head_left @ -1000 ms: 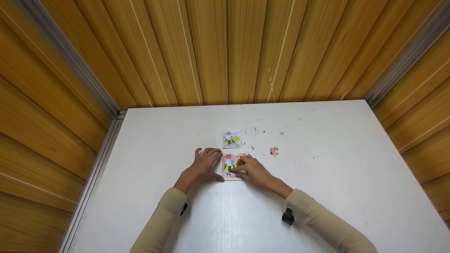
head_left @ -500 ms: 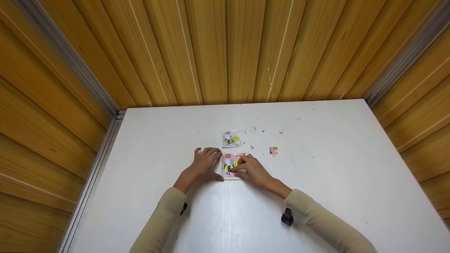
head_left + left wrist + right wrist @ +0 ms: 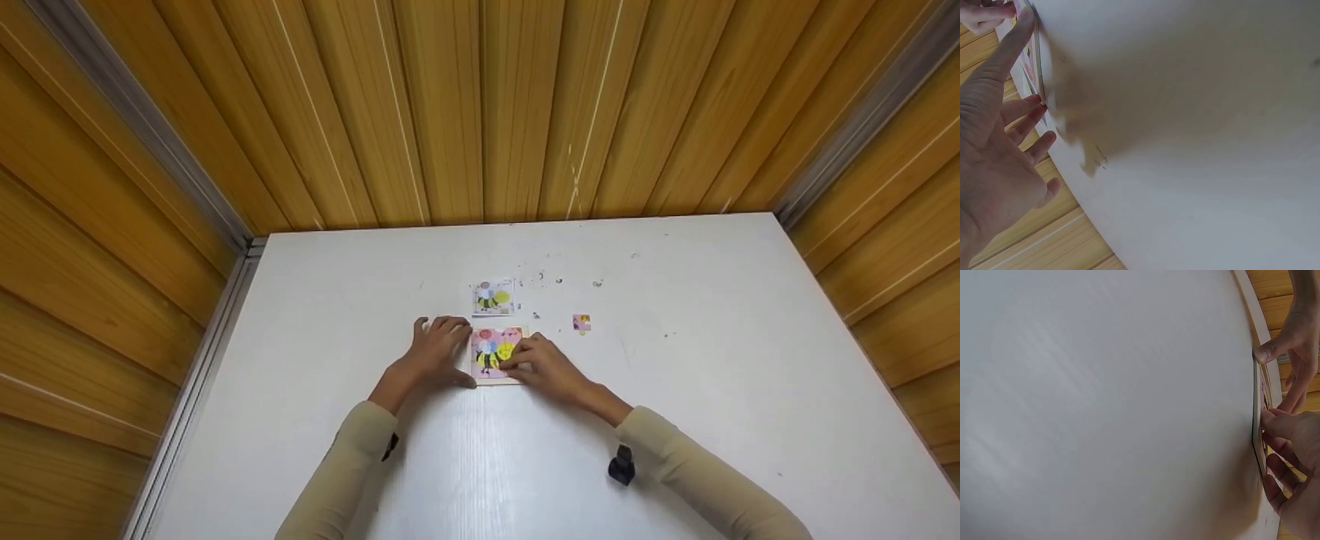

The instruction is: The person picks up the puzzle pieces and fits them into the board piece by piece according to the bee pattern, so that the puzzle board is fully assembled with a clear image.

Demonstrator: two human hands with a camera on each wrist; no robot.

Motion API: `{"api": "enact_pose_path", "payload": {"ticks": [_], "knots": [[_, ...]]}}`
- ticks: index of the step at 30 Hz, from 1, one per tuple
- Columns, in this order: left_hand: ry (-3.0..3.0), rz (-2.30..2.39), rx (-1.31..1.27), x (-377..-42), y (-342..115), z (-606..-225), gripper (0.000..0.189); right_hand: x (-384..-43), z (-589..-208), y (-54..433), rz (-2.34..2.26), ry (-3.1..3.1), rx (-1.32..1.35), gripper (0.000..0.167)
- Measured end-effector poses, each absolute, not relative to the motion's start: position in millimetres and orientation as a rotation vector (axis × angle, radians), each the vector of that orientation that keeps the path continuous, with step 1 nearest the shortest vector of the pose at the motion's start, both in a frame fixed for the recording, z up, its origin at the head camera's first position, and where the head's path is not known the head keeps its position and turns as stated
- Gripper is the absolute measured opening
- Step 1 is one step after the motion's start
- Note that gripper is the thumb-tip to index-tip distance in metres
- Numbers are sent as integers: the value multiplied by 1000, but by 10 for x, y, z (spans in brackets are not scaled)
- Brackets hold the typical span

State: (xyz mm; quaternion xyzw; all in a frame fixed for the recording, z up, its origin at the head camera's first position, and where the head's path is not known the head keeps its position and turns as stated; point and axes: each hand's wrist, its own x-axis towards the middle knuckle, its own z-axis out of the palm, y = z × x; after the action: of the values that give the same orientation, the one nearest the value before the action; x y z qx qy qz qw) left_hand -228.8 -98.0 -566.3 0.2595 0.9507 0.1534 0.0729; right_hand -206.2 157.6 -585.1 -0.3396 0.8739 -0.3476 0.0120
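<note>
A square jigsaw puzzle board point(image 3: 487, 365) with a yellow-and-black bee on pink lies on the white table. My left hand point(image 3: 436, 351) holds it along its left side, thumb at the near corner and fingertips at the far one; the left wrist view shows the thumb point(image 3: 1013, 45) on the edge. Over the board's lower right, my right hand point(image 3: 549, 366) has its fingers bent and thumb and fingertips brought together at a puzzle piece, mostly hidden under them. One loose puzzle piece point(image 3: 582, 322) in pink and orange lies to the right of the board.
Just beyond the board lies a paper picture card point(image 3: 493, 298) with the same bee. Dark scuff marks point(image 3: 559, 280) dot the table point(image 3: 720, 360). Wood-panelled walls point(image 3: 517, 112) stand at the back and both sides.
My right hand's fingertips have shifted slightly to the right over the board, so more of the bee shows. The left hand stays at the board's left side.
</note>
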Motion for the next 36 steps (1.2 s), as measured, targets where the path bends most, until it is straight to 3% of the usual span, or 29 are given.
{"api": "enact_pose_path", "payload": {"ticks": [23, 36], "knots": [[2855, 458, 752, -2305, -971, -5636, 95, -2055, -5882, 1502, -1118, 2785, -1054, 15], [2826, 483, 720, -2258, -977, -5637, 97, -2291, -5686, 2073, -1123, 2921, -733, 20]]}}
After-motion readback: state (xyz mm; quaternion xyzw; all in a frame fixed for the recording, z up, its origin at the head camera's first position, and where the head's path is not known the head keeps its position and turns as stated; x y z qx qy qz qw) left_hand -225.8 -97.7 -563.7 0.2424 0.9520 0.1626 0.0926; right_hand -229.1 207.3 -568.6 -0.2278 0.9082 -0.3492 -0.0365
